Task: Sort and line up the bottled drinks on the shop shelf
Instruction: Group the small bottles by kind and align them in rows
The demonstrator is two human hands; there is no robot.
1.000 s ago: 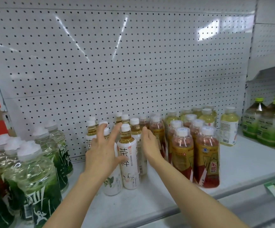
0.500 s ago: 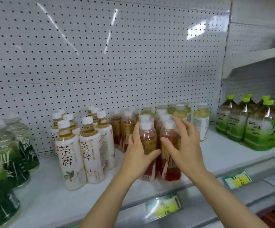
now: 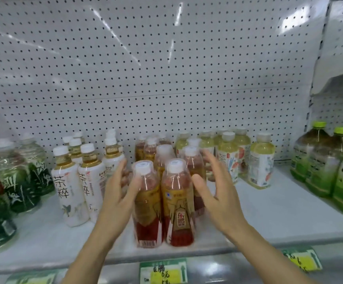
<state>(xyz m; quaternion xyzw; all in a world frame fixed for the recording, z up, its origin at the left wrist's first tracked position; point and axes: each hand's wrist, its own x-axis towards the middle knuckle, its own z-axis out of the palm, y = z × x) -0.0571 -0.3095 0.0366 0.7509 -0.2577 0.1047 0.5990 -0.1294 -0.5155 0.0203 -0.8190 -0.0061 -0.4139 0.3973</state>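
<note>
Now both hands, left (image 3: 116, 198) and right (image 3: 220, 193), flank the red bottles (image 3: 176, 203), fingers spread, gripping nothing.

White pegboard back wall (image 3: 146, 68), streaked with light glare; white shelf (image 3: 269, 212); second shelf (image 3: 338, 80) upper right.

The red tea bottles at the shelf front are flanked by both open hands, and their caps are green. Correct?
Not quite. In the head view the red tea bottles have white caps, not green. The open left hand and right hand do flank them.
</note>
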